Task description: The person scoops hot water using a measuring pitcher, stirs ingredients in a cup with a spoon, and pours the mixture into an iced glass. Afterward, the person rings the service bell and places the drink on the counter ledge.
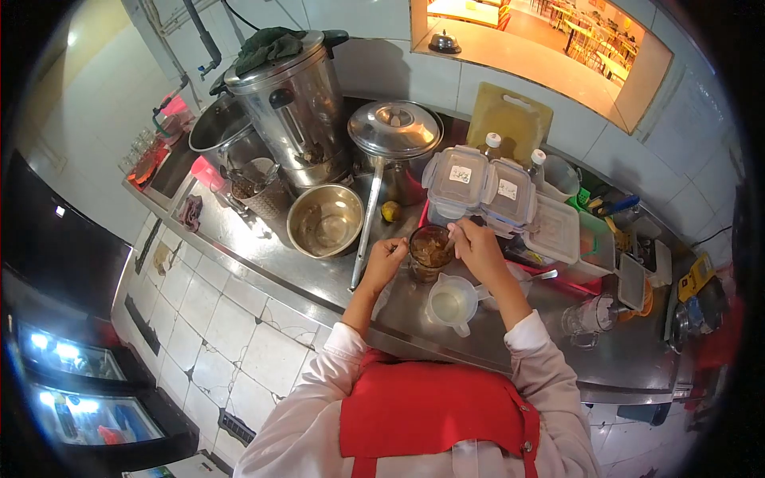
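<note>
Both hands point(386, 260) at a glass cup point(430, 248)

The liquid point(431, 245) in the round clear glass cup point(425, 273) is brown; the rounded plastic jug point(461, 327) is translucent white. The metal table point(243, 259) is silver-grey — the round metal bowl point(301, 237) a yellower silver. The cloth apron point(434, 402) is plain red, the cloth sleeves point(315, 386) off-white, the square floor tiles point(267, 331) white with dark joints.

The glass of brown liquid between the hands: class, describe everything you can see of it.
The glass looks round and see-through, with an open top and brown contents showing inside and through its wall. It appears upright, above the steel counter, behind the pale jug; whether its base rests there is unclear. The left hand grips its left side. The right hand is pinched at the opposite rim; what it holds is unclear.
</note>
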### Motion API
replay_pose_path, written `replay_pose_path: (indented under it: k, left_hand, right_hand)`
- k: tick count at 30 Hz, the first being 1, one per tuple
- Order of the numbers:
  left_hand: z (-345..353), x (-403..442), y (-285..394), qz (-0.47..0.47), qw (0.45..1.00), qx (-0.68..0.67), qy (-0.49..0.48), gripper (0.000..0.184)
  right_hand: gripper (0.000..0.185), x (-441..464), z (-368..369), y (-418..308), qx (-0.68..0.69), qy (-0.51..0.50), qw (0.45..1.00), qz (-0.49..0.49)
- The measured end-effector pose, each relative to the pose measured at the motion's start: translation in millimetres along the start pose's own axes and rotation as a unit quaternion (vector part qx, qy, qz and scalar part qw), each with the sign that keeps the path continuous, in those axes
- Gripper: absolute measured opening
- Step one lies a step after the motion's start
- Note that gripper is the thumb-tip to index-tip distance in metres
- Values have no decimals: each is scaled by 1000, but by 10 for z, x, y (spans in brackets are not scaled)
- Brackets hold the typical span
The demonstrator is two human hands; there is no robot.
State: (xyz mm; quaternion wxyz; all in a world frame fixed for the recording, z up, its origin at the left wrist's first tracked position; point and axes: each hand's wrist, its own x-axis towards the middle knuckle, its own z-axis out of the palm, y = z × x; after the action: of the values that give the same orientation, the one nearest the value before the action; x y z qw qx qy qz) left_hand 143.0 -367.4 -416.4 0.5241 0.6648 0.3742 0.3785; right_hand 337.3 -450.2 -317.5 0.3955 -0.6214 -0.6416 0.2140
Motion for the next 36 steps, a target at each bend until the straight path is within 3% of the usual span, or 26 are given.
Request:
replay_pose_path:
  k: [2, 6, 12, 14, 20, 24, 26, 28, 29, 30, 31, 33, 36]
  left_hand:
    - [12, 2, 18, 3, 1000, 2, 10, 37]
    - [-4, 5, -12, 4, 1000, 11, 3, 37]
    - [-5, 20, -53, 18, 1000, 25, 4, 39]
    - [1, 26, -59, 22, 999, 24, 5, 39]
    - [-7, 15, -37, 9, 1000, 7, -2, 38]
    - [-7, 36, -151, 52, 998, 2, 17, 32]
    - [2, 6, -63, 10, 1000, 3, 23, 30]
    - [-4, 27, -141, 8, 1000, -8, 20, 29]
    - [-31, 30, -176, 15, 1000, 4, 16, 29]
    - [-28, 40, -187, 22, 1000, 16, 13, 28]
    - [-3, -1, -31, -7, 1000, 4, 14, 28]
    - [5, 12, -85, -3, 1000, -17, 14, 32]
    - [13, 0, -76, -6, 1000, -22, 12, 36]
  right_hand:
    - [26, 2, 21, 21, -3, 56, 998, -18]
    - [23, -8, 10, -41, -13, 16, 999, -48]
    - [19, -111, -213, -602, -110, 79, 975, -178]
    - [19, -152, -266, -727, -126, 106, 948, -271]
    - [12, -290, -411, -816, -92, 127, 942, -297]
    - [11, -434, -365, -742, -125, 142, 928, -323]
    - [11, -490, -345, -658, -80, 184, 925, -324]
    - [10, -517, -350, -547, -73, 219, 924, -304]
    - [11, -577, -326, -456, 73, 288, 943, -148]
    - [12, -623, -348, -381, 218, 347, 912, 11]
    - [23, -610, -462, -318, 308, 429, 849, 22]
    - [25, -780, -839, 39, 382, 476, 785, 105]
    - [31, -1086, -1475, 404, 352, 610, 694, 148]
